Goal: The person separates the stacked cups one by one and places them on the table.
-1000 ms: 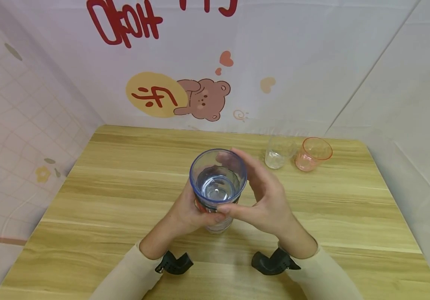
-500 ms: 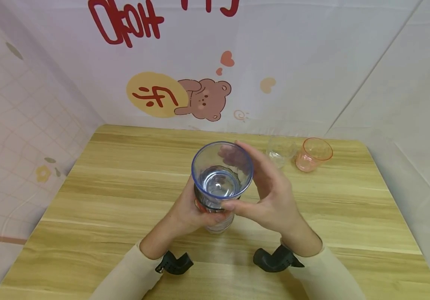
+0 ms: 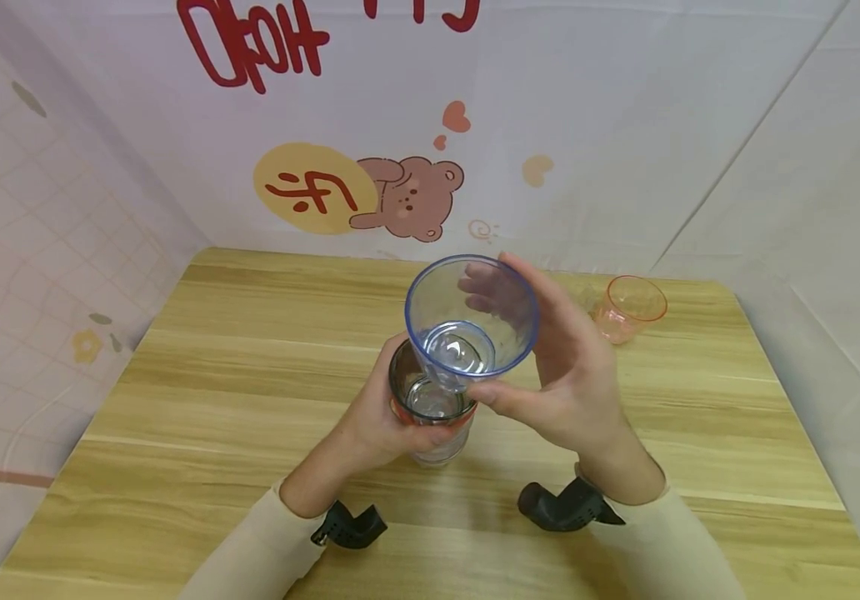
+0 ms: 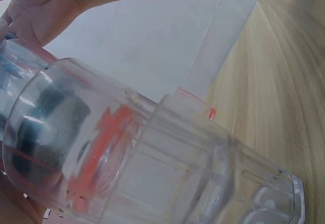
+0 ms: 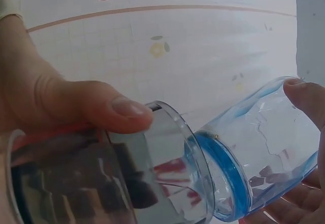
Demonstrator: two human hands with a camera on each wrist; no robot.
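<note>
My right hand (image 3: 580, 383) holds a clear plastic cup with a blue rim (image 3: 441, 304), its fingers behind and its thumb in front. This cup tilts above a dark-rimmed cup (image 3: 430, 404), the top of a nested stack. Around the stack curls my left hand (image 3: 377, 429). In the left wrist view, a red band (image 4: 101, 153) shows inside the clear outer cups (image 4: 172, 163). The blue cup's base (image 5: 223, 178) is at the dark cup's mouth in the right wrist view; I cannot tell if they touch.
An orange-rimmed cup (image 3: 628, 312) stands at the back right of the wooden table (image 3: 250, 333). A clear cup beside it is mostly hidden behind my right hand. White printed cloth (image 3: 587, 100) hangs behind the table. Black mounts (image 3: 568, 506) sit on both wrists.
My right hand has lifted the blue-rimmed cup out of the dark-rimmed cup, up and to the right. The left hand and its stack have stayed in place.
</note>
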